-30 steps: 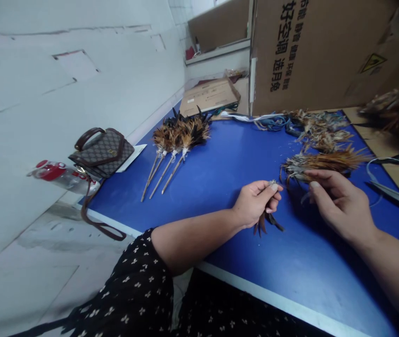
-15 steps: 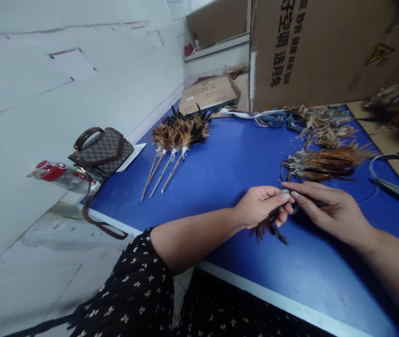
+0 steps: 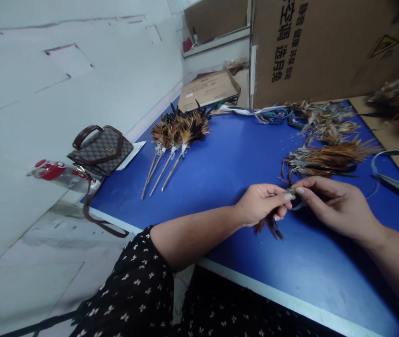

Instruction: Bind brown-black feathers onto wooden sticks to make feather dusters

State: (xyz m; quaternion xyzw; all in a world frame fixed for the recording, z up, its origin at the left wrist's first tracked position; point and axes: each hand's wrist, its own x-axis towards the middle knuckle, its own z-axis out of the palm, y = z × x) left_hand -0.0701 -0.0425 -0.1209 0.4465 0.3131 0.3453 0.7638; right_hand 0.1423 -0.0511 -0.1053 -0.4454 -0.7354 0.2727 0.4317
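My left hand (image 3: 264,204) is closed around a small bunch of dark feathers (image 3: 271,226), whose tips hang down below the fingers. Thumb and forefinger of my right hand (image 3: 336,208) pinch at the bound end of that bunch, close against my left thumb; what exactly they grip is too small to make out. A thin pale strip (image 3: 299,206) shows between the two hands. Just beyond them lies a pile of brown feathers (image 3: 329,160) on the blue table (image 3: 227,164).
Several feather-topped sticks (image 3: 171,171) lie at the table's left. A handbag (image 3: 99,152) and a plastic bottle (image 3: 59,173) are at the left edge. More loose feathers (image 3: 329,121), blue cords (image 3: 273,115) and a large cardboard box (image 3: 312,56) stand behind.
My right fingers have curled in more and pinch nearer the end of the bunch. The left hand has shifted very little, and the camera view has tilted slightly.
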